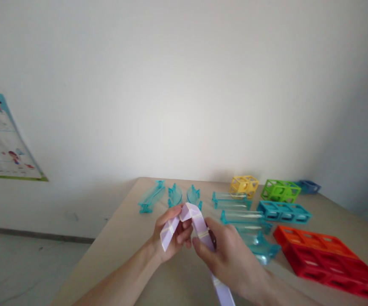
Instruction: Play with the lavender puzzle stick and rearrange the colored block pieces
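Both hands hold a lilac segmented plastic strip [192, 217] bent into an arch above a beige table [129, 238]. My left hand [171, 236] grips the strip's left leg with fingers curled round it. My right hand [228, 257] pinches the right leg, which runs down past the wrist to the frame's lower edge. Just behind the hands lie clear teal track pieces [152, 196].
Further teal track pieces [247, 219] lie right of the hands. Behind them stand a yellow cage block [244, 185], a green one [281, 190], a small blue one [307, 186] and a teal frame [284, 211]. Red-orange frames [324, 257] fill the right. A poster [2, 140] hangs at left.
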A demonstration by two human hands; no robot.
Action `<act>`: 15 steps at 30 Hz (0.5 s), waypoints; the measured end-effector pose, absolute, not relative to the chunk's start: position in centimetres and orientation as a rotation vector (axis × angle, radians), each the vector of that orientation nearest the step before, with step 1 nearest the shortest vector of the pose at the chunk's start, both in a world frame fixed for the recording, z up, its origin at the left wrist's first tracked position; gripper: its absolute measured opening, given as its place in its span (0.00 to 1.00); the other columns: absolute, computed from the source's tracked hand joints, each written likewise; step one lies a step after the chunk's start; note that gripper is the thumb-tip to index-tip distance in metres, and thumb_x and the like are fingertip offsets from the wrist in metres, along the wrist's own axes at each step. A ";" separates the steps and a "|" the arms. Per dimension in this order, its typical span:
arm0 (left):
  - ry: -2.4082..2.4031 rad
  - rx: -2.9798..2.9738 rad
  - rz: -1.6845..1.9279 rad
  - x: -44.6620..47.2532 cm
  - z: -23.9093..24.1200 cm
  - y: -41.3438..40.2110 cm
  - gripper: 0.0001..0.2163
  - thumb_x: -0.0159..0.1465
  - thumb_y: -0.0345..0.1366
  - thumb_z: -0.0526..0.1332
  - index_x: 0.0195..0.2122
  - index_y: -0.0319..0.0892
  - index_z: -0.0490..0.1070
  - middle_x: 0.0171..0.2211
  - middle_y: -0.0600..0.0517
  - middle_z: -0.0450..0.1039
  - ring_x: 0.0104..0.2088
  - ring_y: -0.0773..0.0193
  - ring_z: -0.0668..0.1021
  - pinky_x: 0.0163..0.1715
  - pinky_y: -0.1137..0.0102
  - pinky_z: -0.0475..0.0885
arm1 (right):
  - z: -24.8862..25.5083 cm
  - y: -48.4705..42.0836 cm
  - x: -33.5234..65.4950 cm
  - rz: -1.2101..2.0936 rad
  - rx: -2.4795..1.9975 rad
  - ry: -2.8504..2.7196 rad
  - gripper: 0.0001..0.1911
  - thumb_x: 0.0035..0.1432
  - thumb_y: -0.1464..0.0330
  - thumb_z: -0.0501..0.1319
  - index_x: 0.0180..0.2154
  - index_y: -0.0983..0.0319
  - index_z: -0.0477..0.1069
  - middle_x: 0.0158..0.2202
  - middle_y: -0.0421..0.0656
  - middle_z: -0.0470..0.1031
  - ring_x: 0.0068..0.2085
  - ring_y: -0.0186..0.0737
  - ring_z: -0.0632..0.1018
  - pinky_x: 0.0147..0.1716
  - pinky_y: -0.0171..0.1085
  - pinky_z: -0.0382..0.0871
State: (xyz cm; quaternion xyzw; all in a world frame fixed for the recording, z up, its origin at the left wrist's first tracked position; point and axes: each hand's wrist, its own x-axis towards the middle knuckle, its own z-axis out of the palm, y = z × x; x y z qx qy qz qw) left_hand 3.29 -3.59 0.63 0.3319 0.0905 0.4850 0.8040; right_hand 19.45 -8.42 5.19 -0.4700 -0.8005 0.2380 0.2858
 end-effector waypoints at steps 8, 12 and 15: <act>0.231 0.827 1.076 4.4 0.1 -4.3 0.20 0.59 0.55 0.58 0.33 0.39 0.68 0.22 0.57 0.66 0.12 0.74 0.65 0.12 0.73 0.72 | 3.1 -7.0 20.6 1.199 -0.631 -1.811 0.14 0.63 0.61 0.54 0.32 0.64 0.71 0.26 0.42 0.72 0.28 0.36 0.70 0.32 0.34 0.64; 0.225 0.836 1.032 4.3 0.1 -4.5 0.18 0.63 0.51 0.54 0.36 0.38 0.68 0.26 0.53 0.70 0.12 0.71 0.70 0.13 0.71 0.73 | 3.0 -7.3 20.2 1.314 -0.567 -1.713 0.12 0.61 0.62 0.58 0.36 0.64 0.71 0.29 0.43 0.74 0.30 0.38 0.72 0.35 0.37 0.66; 0.244 0.791 1.012 4.3 0.2 -4.3 0.20 0.66 0.50 0.46 0.36 0.38 0.68 0.25 0.52 0.70 0.13 0.68 0.73 0.13 0.71 0.72 | 2.7 -7.2 19.8 1.419 -0.577 -1.669 0.09 0.57 0.65 0.63 0.37 0.64 0.70 0.30 0.43 0.75 0.32 0.38 0.74 0.36 0.37 0.68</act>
